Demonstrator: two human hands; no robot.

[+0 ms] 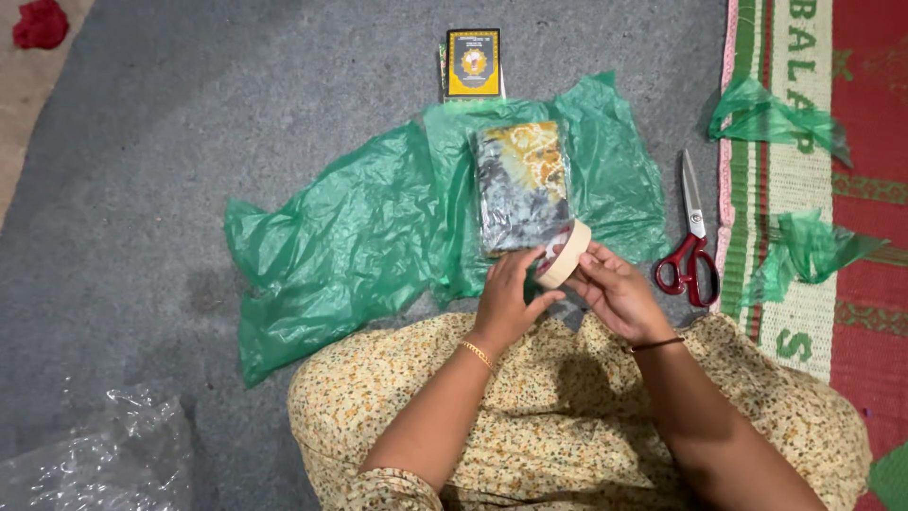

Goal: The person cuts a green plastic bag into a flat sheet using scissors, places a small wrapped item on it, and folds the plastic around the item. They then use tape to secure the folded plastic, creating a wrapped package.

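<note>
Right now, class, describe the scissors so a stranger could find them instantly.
Start at the grey floor covering and go to the red woven mat. Beside the mat's pink edge lie the scissors, closed, blades pointing away: the only metal item, with red handles.

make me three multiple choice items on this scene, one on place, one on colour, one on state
1. Where do the scissors lie?
A. on the green plastic sheet
B. on the grey floor beside the woven mat
C. in the lap

2. What colour is the plastic sheet under the wrapped packet?
A. green
B. blue
C. white

3. How is the tape roll held?
A. lying untouched on the floor
B. in the left hand only
C. between both hands

Answers: 1 B, the red handles rest on the floor by the mat's edge. 2 A, it is green. 3 C, the left hand and right hand both grip it.
</note>
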